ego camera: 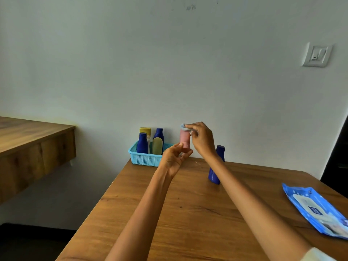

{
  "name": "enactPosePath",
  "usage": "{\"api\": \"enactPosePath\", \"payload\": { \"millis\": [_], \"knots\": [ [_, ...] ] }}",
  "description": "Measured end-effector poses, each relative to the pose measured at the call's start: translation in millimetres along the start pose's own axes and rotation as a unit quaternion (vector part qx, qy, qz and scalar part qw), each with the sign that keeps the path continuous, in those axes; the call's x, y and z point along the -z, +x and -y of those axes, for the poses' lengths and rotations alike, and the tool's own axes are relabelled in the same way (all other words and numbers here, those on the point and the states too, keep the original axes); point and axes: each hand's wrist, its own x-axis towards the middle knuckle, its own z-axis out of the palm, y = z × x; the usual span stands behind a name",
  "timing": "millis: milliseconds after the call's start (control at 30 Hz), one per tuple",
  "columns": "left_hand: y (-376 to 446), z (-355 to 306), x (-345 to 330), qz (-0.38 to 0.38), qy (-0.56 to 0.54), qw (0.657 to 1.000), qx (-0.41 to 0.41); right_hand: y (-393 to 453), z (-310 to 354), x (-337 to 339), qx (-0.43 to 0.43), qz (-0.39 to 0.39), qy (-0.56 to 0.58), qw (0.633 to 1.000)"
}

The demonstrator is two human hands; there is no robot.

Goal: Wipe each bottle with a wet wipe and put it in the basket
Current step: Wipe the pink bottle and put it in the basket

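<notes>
At frame centre, my left hand (174, 157) pinches the pink bottle's (185, 140) base. My right hand (200, 137) presses a wet wipe (185, 127) onto its top, the blue basket (145, 157) just left.

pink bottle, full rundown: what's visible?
The pink bottle is small, cylindrical, matte pink and looks like plastic. No label can be made out. It is held upright in the air in front of the wall, right of the basket. The left hand grips its lower end with the fingers. The right hand presses a pale wipe onto its top, hiding any cap.
</notes>
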Motion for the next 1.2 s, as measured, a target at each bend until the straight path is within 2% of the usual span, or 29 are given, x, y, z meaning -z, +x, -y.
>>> {"api": "enactPosePath", "payload": {
  "millis": [100, 233, 400, 533, 700, 900, 967, 1033, 1100, 1200],
  "knots": [
    [0, 0, 2, -0.001, -0.011, 1.0, -0.006, -14, -1, -4, 0.006, 0.015, -0.007, 1.0],
    [0, -1, 9, 0.001, 0.017, 1.0, -0.009, -48, -4, -6, 0.005, 0.06, 0.038, 0.997],
    [-2, 1, 3, 0.036, -0.004, 0.999, 0.021, -22, -9, 3, -0.06, -0.041, 0.111, 0.991],
    [-2, 1, 0, 0.061, 0.054, 0.996, 0.032, -18, -7, -6, -0.04, -0.014, 0.085, 0.996],
    [-4, 2, 3, 0.094, 0.054, 0.994, 0.019, -22, -6, -7, -0.038, -0.018, 0.085, 0.995],
    [-6, -3, 6, 0.072, 0.054, 0.996, 0.007, -26, -6, 13, -0.042, 0.114, 0.073, 0.99],
    [-7, -2, 2, 0.06, 0.043, 0.997, 0.028, -20, -7, 19, -0.064, 0.095, 0.112, 0.987],
    [-9, 0, -2, 0.047, 0.032, 0.997, 0.053, -7, -9, 20, -0.067, 0.036, 0.119, 0.99],
    [-9, 0, -3, 0.04, 0.031, 0.997, 0.061, 8, -10, 18, -0.045, -0.006, 0.09, 0.995],
    [-9, -2, -3, 0.036, 0.027, 0.997, 0.061, 19, -13, 11, -0.012, 0.02, -0.014, 1.0]
  ]
}}
